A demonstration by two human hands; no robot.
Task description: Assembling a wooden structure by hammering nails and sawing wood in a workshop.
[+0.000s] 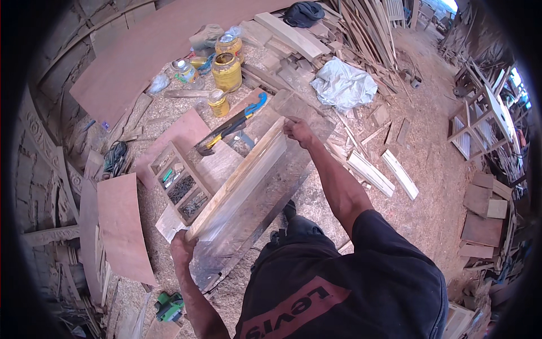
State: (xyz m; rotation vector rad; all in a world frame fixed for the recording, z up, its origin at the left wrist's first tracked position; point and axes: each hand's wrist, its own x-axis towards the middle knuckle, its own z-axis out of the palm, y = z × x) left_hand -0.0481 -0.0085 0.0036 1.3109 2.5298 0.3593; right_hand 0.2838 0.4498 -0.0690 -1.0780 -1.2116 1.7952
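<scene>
A long pale wooden board (236, 179) stands on its edge, slanting across the workbench (248, 206). My left hand (183, 248) is closed round its near left end, and my right hand (298, 131) grips the far right end. Beyond the board lies a divided wooden tray (197, 176) with dark nails or screws and a small green item in its compartments. Further along the bench rests a handsaw with a blue handle (257, 105), next to a black and yellow tool (226, 133). My palms and some fingers are hidden by the board.
Yellow tubs (227, 73) stand behind the bench, beside a crumpled white sheet (343, 83). Wood offcuts (370, 174) lie on the sawdust-covered floor at right. A green power tool (169, 307) sits low at left, near a leaning plywood panel (123, 226). Stacked timber lines the back.
</scene>
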